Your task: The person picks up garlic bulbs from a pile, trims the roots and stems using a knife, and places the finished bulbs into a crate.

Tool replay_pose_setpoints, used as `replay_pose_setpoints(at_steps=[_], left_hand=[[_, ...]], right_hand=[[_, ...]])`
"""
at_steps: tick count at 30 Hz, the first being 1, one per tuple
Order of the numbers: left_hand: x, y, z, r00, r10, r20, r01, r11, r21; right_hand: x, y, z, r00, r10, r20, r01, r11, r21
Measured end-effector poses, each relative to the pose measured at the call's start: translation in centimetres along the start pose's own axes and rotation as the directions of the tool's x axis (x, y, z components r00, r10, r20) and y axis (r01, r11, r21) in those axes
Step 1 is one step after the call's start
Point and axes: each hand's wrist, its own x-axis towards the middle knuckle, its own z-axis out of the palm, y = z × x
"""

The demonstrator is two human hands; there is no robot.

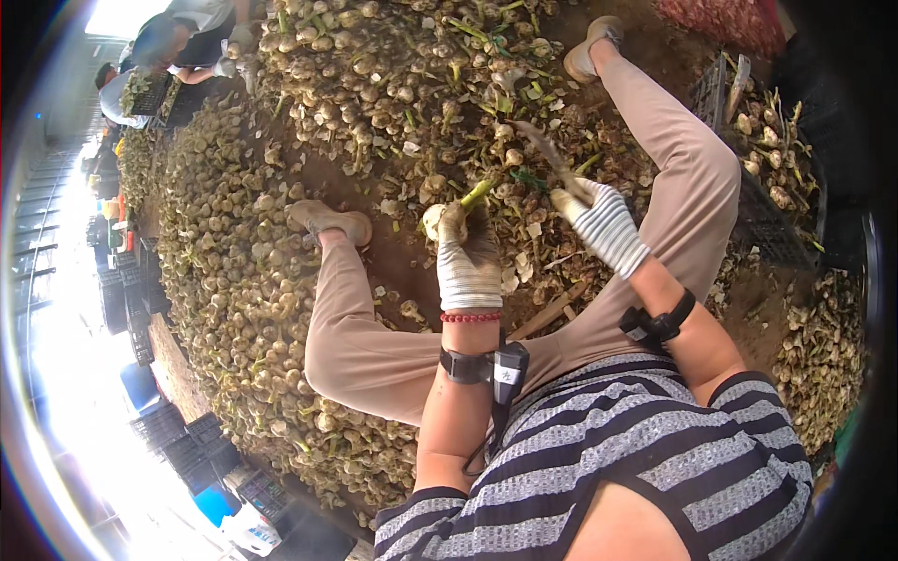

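In a striped, dirt-stained work glove, my left hand (468, 262) is closed around a garlic bulb (432, 222). The bulb's pale head pokes out on the left, and a cut-looking green stem slants up to the right. My right hand (603, 224), gloved alike, grips a knife (545, 152) whose long, narrow blade points up and left, apart from the bulb. Its handle is mostly hidden in my fingers. Between and beyond my shoes lies a broad heap of garlic (374, 84), with papery skins and stem scraps (533, 243) beneath my hands.
A black crate (772, 229) with garlic and stalks stands by my right knee. Another garlic pile (224, 271) spreads along my left. Red net sacking (725, 23) is at the far right. At the far left, a person (182, 47) works beside a crate. A wooden strip (552, 310) lies between my legs.
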Motion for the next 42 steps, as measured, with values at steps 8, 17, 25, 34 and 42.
replay_pose_setpoints(at_steps=[8, 17, 25, 34, 42], left_hand=[[-1.0, 9.4, -0.7, 0.957, 0.281, 0.068, -0.288, 0.914, 0.285], [5.0, 8.8, 1.1, 0.975, 0.223, 0.006, -0.063, 0.248, 0.967], [22.5, -1.5, -8.4, 0.985, 0.172, -0.026, 0.153, -0.784, 0.602], [23.0, 4.6, -11.6, 0.980, -0.014, 0.197, -0.179, -0.483, 0.857], [6.4, 4.8, -1.0, 0.950, -0.031, 0.311, -0.082, 0.936, 0.343]], right_hand=[[2.9, 1.1, 2.7, 0.965, 0.204, 0.166, -0.112, 0.890, -0.442], [3.4, 2.8, -0.9, 0.914, 0.403, 0.042, -0.394, 0.860, 0.324], [4.2, 3.5, -4.4, 0.858, 0.511, -0.051, -0.457, 0.804, 0.381], [4.0, 2.7, -2.1, 0.899, 0.429, 0.084, -0.430, 0.832, 0.351], [1.6, 0.0, -1.9, 0.962, 0.256, 0.095, -0.271, 0.932, 0.241]])
